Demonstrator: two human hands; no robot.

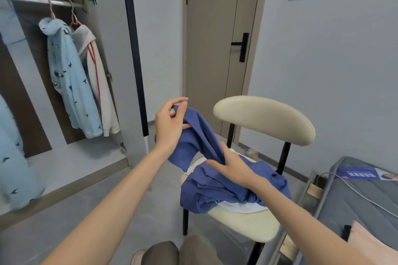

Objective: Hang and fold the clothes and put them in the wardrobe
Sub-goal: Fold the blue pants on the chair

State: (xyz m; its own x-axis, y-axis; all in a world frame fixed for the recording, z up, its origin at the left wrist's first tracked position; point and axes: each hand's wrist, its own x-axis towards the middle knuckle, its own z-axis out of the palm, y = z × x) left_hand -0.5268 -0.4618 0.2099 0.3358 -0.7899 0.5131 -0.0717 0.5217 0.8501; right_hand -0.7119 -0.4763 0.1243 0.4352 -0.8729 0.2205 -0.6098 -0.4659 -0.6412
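A blue garment (217, 185) lies bunched on the seat of a cream chair (263, 119), on top of a white garment (241, 207). My left hand (170, 123) pinches one end of the blue cloth and holds it raised above the chair's left side. My right hand (231, 164) grips the same strip of cloth lower down, just above the seat. The open wardrobe (64, 157) stands at the left. On its rail (41, 0) hang a light blue bird-print hoodie (71, 79) and a white top with red stripes (101, 84) on pink hangers.
Another light blue bird-print cloth (13, 170) hangs at the far left edge. A closed door with a black handle (242, 46) is behind the chair. A grey mattress (361, 200) with a white cable lies at the right. My knees (178, 251) show at the bottom.
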